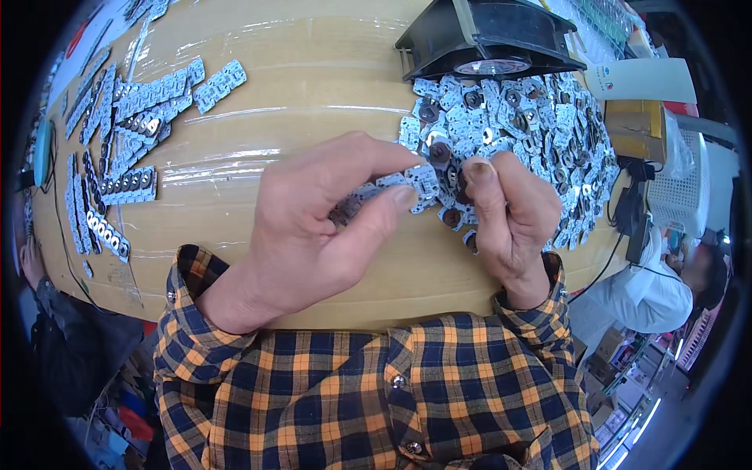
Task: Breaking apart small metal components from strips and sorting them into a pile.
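My left hand (313, 219) is closed around a strip of small light-blue circuit boards (424, 182), pinched between thumb and forefinger. The strip's far part runs back under the palm, partly hidden. Close to the strip's right end, my right hand (513, 211) is closed in a pinch, thumb against curled fingers. A dark bit shows beside its thumb, but what it grips is hidden. Behind and beside this hand spreads a heap of small circuit boards (568, 141), many bearing dark round parts.
A black fan (489, 43) stands behind the heap. Strips of boards (160, 94) lie at the left of the tan table (313, 86). On the right are a cardboard box (636, 129), a white basket (680, 184) and black cables. One person sits at each side.
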### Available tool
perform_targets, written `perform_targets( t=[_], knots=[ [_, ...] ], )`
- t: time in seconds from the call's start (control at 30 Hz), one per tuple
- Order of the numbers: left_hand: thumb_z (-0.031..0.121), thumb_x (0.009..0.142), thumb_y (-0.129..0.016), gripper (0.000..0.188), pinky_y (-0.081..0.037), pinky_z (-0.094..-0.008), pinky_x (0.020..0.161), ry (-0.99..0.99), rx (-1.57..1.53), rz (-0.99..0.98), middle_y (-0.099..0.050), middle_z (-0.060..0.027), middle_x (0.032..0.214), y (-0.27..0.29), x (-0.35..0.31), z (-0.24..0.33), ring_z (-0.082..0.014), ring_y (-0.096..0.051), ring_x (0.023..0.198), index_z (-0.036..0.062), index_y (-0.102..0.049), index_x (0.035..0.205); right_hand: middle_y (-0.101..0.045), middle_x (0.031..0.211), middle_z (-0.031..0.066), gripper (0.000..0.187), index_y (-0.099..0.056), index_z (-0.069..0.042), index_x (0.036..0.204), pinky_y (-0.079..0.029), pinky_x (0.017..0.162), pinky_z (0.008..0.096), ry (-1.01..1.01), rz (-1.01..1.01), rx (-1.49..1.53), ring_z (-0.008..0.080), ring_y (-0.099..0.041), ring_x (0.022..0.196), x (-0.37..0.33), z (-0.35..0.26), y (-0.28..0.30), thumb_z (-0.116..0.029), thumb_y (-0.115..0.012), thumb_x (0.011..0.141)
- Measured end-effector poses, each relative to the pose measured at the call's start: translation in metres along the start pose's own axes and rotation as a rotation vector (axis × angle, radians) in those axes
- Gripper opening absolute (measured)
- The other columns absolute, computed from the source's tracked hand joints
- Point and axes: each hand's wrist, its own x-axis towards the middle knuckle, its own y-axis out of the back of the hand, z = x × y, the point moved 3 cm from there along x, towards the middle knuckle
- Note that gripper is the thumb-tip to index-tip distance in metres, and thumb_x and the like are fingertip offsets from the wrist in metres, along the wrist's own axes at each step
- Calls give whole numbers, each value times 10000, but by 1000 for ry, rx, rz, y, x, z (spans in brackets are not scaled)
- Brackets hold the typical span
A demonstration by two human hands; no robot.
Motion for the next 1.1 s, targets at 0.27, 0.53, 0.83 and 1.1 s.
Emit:
perform_targets(
  t=[0.27, 0.53, 0.83, 1.1],
  knots=[
    [-9, 822, -634, 160, -440, -211, 631, 100, -200, -82, -655, -64, 845, 0, -4, 0, -77, -581, 722, -43, -661, 976, -529, 569, 28, 280, -610, 11, 769, -363, 444, 245, -157, -350, 528, 91, -494, 474, 0, -7, -4, -173, -548, 971],
    [-15, 796, -638, 145, -424, -204, 615, 24, -138, -73, -656, -63, 824, 3, -4, -1, -86, -580, 694, -32, -664, 937, -572, 622, 25, 374, -569, 7, 742, -359, 436, 197, -268, -390, 596, 63, -511, 476, -2, -7, -7, -266, -500, 988],
    [58, 823, -693, 91, -423, -193, 559, 329, -79, -205, -638, -36, 763, 1, -6, -8, -54, -569, 646, -14, -648, 857, -513, 565, 52, 250, -604, 5, 782, -357, 419, 271, 94, -343, 324, 137, -494, 444, 0, -1, -14, -178, -575, 951],
    [90, 874, -652, 107, -438, -180, 564, 357, -467, -63, -634, -35, 789, -1, -6, -7, -54, -572, 655, -10, -628, 905, -529, 569, 15, 300, -554, -29, 814, -311, 379, 200, -766, -366, 1378, 42, -405, 411, -9, 5, -22, -241, -475, 1011]
  ],
)
